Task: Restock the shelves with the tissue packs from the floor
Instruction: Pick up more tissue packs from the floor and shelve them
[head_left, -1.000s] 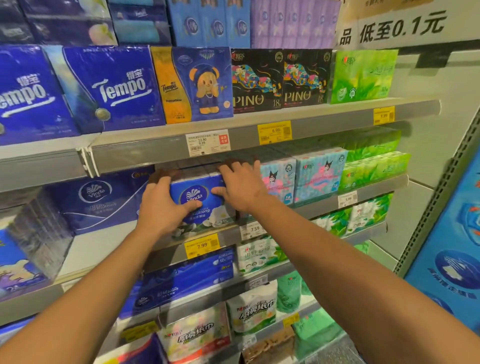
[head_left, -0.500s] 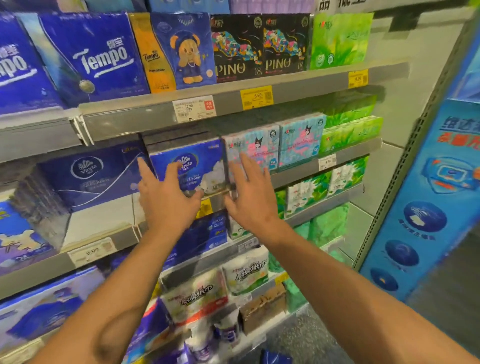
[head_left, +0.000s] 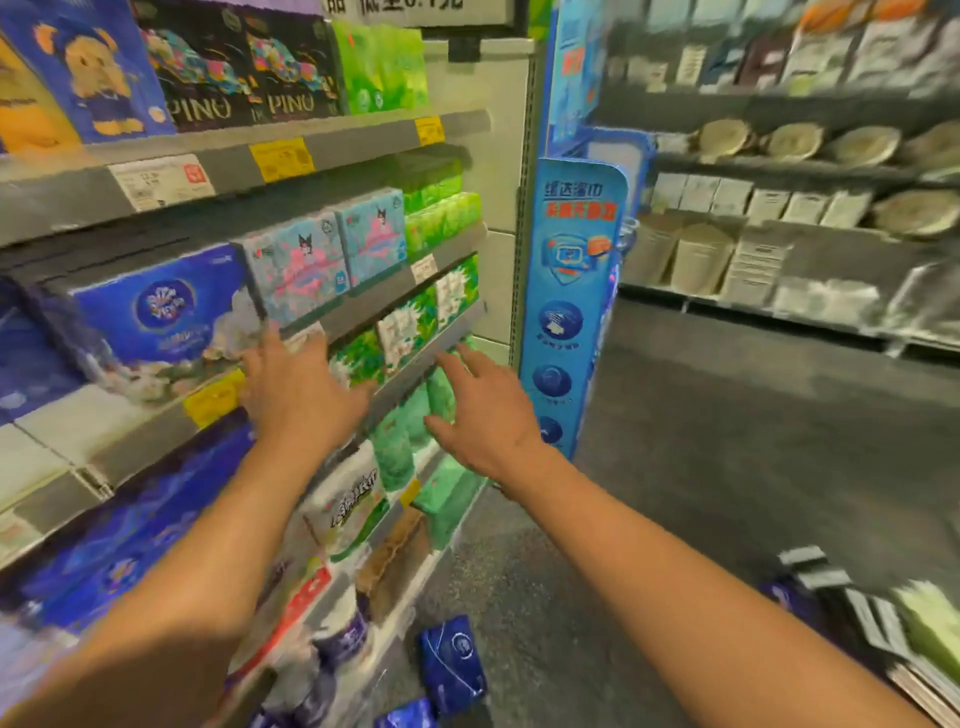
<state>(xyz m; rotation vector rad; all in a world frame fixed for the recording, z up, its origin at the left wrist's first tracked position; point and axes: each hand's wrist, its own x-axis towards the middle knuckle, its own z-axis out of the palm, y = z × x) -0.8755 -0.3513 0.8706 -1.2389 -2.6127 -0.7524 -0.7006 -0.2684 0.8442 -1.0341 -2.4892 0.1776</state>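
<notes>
A blue Vinda tissue pack (head_left: 156, 332) stands on the middle shelf (head_left: 363, 306), left of the pink-and-teal packs (head_left: 306, 265). My left hand (head_left: 296, 389) hovers open just right of and below that blue pack, apart from it. My right hand (head_left: 488, 415) is open too, fingers spread, in front of the green packs (head_left: 415, 322) on the lower shelves. Neither hand holds anything. On the floor near the shelf foot lies a dark blue tissue pack (head_left: 452, 665), with another blue pack (head_left: 405, 717) at the bottom edge.
A blue cardboard display stand (head_left: 571, 291) rises at the shelf's right end. Across the grey aisle floor (head_left: 727, 467) runs another shelving unit with pale bags and bowls (head_left: 795, 140). More packs, dark and light green (head_left: 924, 623), lie at the lower right.
Both hands have let go of the blue Vinda pack, which now rests on the shelf, and drawn back open. The view has swung right and down, showing the aisle and floor packs.
</notes>
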